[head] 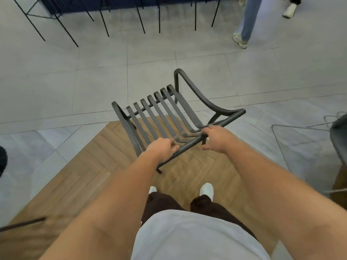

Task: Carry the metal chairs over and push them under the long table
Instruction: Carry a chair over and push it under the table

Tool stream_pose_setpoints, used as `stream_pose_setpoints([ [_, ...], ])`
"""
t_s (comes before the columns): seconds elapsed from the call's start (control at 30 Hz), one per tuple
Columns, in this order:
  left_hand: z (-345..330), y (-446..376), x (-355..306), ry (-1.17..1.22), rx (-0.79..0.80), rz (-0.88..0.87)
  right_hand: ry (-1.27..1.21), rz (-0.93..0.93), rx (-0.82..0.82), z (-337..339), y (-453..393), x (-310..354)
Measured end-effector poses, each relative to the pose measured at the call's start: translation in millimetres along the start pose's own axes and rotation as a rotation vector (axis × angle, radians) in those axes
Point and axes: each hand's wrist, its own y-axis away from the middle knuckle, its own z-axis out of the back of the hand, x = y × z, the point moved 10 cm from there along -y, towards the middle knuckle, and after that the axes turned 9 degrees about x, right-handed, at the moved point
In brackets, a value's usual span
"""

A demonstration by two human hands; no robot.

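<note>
A dark metal chair with a slatted seat and curved armrests is in front of me, its seat facing away. My left hand grips the top bar of the backrest near its left end. My right hand grips the same bar further right. The chair stands over the edge of a wooden floor patch, tilted a little. At the top of the view runs the long table, dark blue, with several thin black legs beneath it.
Grey tiled floor lies between the chair and the table. A person's legs in jeans stand at the upper right, another person's shoe beyond. A wire-framed grey seat stands at the right edge. A dark object shows at the left edge.
</note>
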Motion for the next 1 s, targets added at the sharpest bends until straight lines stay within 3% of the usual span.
stream_pose_setpoints([
  [0.17,-13,-2,-11,0.049,-0.063,0.043,0.115,0.067,0.042,6,-19,-22],
  [0.6,-53,-34,11,0.103,0.043,0.157,0.303,0.043,0.089,-6,-68,-44],
  [1.0,-51,-19,9,0.036,-0.088,0.331,0.584,0.221,0.191,-19,-92,-36],
])
